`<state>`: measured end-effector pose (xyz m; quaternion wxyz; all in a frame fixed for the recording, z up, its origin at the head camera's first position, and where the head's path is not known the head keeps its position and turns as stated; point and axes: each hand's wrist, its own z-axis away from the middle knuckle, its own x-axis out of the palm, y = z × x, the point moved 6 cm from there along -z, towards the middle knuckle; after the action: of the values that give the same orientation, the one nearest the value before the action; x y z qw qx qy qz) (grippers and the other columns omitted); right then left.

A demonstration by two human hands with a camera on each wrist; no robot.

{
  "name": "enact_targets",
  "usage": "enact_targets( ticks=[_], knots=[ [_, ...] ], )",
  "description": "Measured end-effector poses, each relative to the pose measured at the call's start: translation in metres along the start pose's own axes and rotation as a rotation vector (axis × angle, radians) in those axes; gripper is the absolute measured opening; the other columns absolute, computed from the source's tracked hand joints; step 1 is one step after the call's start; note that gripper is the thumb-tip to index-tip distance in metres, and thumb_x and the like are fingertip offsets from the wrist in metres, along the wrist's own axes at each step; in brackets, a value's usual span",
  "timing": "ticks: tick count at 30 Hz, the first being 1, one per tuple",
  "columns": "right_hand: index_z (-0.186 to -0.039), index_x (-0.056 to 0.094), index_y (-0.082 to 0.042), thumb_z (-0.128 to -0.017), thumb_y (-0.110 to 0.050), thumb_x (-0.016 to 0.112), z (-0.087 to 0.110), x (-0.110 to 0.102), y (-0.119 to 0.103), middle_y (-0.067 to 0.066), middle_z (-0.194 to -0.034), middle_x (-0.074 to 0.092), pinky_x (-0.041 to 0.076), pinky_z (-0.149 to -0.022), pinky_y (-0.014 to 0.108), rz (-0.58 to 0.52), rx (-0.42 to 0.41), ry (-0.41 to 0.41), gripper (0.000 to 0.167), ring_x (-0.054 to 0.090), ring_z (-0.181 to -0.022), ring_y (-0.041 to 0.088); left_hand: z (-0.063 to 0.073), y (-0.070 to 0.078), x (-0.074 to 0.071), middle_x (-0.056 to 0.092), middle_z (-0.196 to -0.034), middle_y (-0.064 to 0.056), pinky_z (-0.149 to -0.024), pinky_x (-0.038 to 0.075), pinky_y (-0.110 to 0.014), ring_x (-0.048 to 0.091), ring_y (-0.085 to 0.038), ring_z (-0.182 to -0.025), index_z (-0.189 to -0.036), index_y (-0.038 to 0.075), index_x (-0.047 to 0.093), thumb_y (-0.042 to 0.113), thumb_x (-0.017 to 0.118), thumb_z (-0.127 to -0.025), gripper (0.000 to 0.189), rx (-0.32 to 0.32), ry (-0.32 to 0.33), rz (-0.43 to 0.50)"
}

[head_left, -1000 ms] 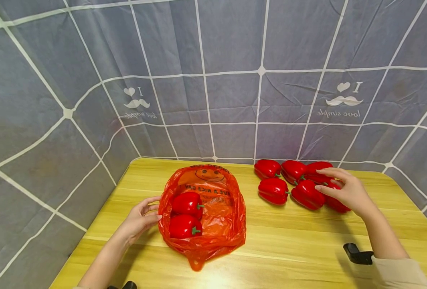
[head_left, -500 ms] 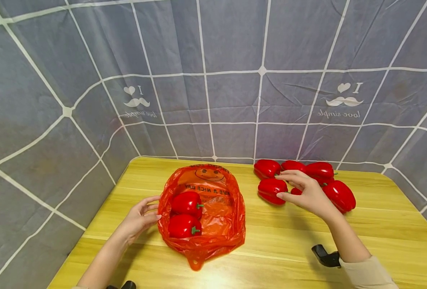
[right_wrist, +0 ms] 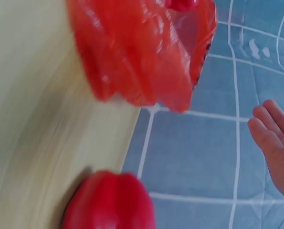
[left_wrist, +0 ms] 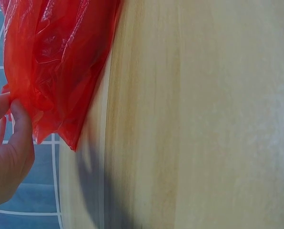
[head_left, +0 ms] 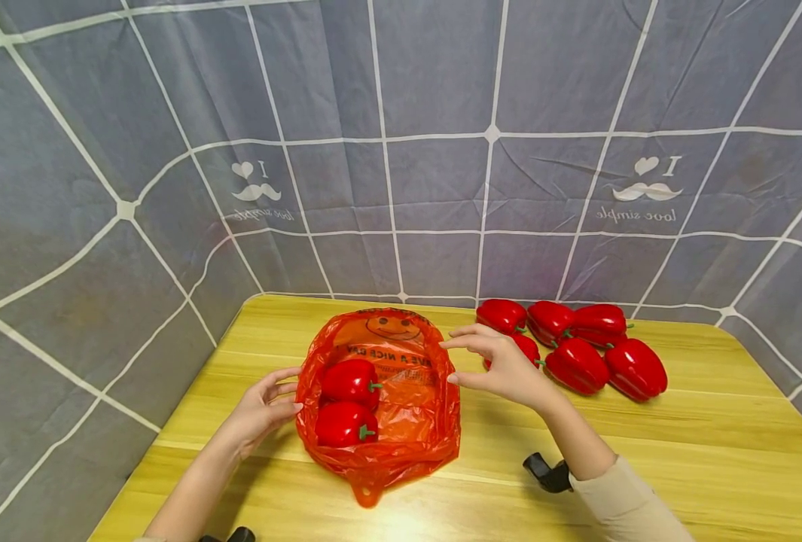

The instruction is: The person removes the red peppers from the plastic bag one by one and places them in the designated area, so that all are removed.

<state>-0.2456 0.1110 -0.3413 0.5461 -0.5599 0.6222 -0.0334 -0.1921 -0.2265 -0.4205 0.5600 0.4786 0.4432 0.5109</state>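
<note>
An orange-red plastic bag [head_left: 414, 452] stands with its mouth spread wide in the head view. Two red bell peppers [head_left: 348, 380] with green stems lie inside it, on the left. My left hand [head_left: 261, 414] pinches the bag's left rim between thumb and fingers, which the left wrist view shows close up. Beside the right rim is my right hand [head_left: 502, 369], thumb and fingers apart, holding nothing. Part of one loose bell pepper is hidden behind that hand. In the right wrist view, the right hand [right_wrist: 278, 148] appears at the edge, apart from the bag [right_wrist: 132, 52].
Several red bell peppers [head_left: 577, 366] lie grouped at the table's back right. The wooden table [head_left: 495, 504] meets a grey curtain [head_left: 441, 188] with white lines at the back and sides. A black wrist mount [head_left: 547, 474] hangs under the right forearm.
My right hand has moved left from over the bell pepper group to the bag's right rim, with nothing in it. The left hand and the bag have stayed in place.
</note>
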Motion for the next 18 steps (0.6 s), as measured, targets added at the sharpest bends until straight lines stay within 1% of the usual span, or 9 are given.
enact_targets(
  ticks=[1,2,4,5,6,8,13,15,18],
  knots=[
    [-0.114,0.067,-0.014,-0.075,-0.024,0.078,-0.004,0.003,-0.001,0.006,-0.120,0.057,0.049,-0.069,0.031,-0.014,-0.001,-0.010,0.042,0.055,-0.088,0.016,0.000,0.000,0.000,0.049,-0.118,-0.020,-0.078,0.053,-0.027,0.061,-0.011,-0.093,-0.138,-0.009,0.027,-0.010,0.056,-0.084,0.062,0.000,0.000,0.000],
    [-0.115,0.067,-0.015,-0.076,-0.024,0.078,-0.008,0.007,-0.001,0.006,-0.121,0.057,0.050,-0.075,0.035,-0.032,0.003,-0.022,0.042,0.056,-0.091,0.017,0.000,0.000,0.000,0.049,-0.119,-0.021,-0.078,0.053,-0.027,0.061,-0.011,-0.093,-0.138,-0.009,0.027,-0.010,0.056,-0.084,0.062,0.000,0.000,0.001],
    [-0.116,0.066,-0.016,-0.076,-0.024,0.078,-0.015,0.014,-0.003,0.007,-0.122,0.056,0.047,-0.087,0.044,-0.066,0.008,-0.045,0.042,0.052,-0.109,0.020,0.000,-0.001,0.000,0.048,-0.119,-0.022,-0.078,0.053,-0.027,0.061,-0.011,-0.092,-0.138,-0.009,0.026,-0.010,0.056,-0.083,0.062,-0.002,0.001,0.002],
    [-0.117,0.066,-0.017,-0.077,-0.025,0.077,-0.018,0.018,-0.003,0.007,-0.122,0.056,0.044,-0.092,0.048,-0.086,0.013,-0.058,0.042,0.050,-0.114,0.021,0.000,-0.001,0.000,0.047,-0.120,-0.023,-0.078,0.053,-0.027,0.061,-0.011,-0.092,-0.138,-0.009,0.026,-0.010,0.056,-0.083,0.062,-0.003,0.001,0.004],
    [-0.117,0.066,-0.017,-0.077,-0.025,0.077,-0.021,0.021,-0.004,0.006,-0.123,0.055,0.044,-0.092,0.050,-0.101,0.018,-0.070,0.042,0.050,-0.115,0.022,0.000,-0.001,0.000,0.047,-0.120,-0.023,-0.078,0.053,-0.027,0.061,-0.011,-0.092,-0.138,-0.009,0.026,-0.011,0.056,-0.083,0.062,-0.004,0.002,0.005],
    [-0.118,0.066,-0.018,-0.077,-0.025,0.076,-0.029,0.029,-0.006,0.004,-0.123,0.055,0.043,-0.093,0.049,-0.112,0.024,-0.091,0.043,0.049,-0.116,0.021,0.000,-0.002,0.000,0.047,-0.120,-0.023,-0.077,0.053,-0.027,0.061,-0.011,-0.092,-0.138,-0.009,0.027,-0.011,0.056,-0.083,0.062,-0.004,0.002,0.004],
    [-0.117,0.066,-0.015,-0.077,-0.024,0.077,-0.046,0.045,-0.010,0.003,-0.121,0.056,0.044,-0.093,0.043,-0.123,-0.012,-0.134,0.042,0.050,-0.114,0.020,-0.001,-0.002,-0.001,0.049,-0.118,-0.019,-0.078,0.053,-0.028,0.061,-0.011,-0.093,-0.138,-0.009,0.027,-0.010,0.057,-0.083,0.062,0.004,-0.001,0.001],
    [-0.116,0.066,-0.013,-0.077,-0.022,0.077,-0.052,0.051,-0.012,0.004,-0.120,0.057,0.044,-0.094,0.043,-0.148,-0.024,-0.153,0.042,0.050,-0.113,0.021,-0.001,-0.002,-0.001,0.049,-0.118,-0.019,-0.078,0.053,-0.028,0.061,-0.011,-0.093,-0.138,-0.009,0.027,-0.010,0.057,-0.083,0.062,0.005,-0.001,0.001],
    [-0.116,0.066,-0.012,-0.077,-0.020,0.077,-0.060,0.059,-0.014,0.004,-0.119,0.057,0.044,-0.094,0.042,-0.169,-0.013,-0.178,0.041,0.050,-0.112,0.019,0.000,-0.001,-0.001,0.048,-0.119,-0.021,-0.078,0.053,-0.027,0.061,-0.011,-0.094,-0.138,-0.008,0.027,-0.010,0.057,-0.084,0.062,0.003,0.000,0.000]
  ],
)
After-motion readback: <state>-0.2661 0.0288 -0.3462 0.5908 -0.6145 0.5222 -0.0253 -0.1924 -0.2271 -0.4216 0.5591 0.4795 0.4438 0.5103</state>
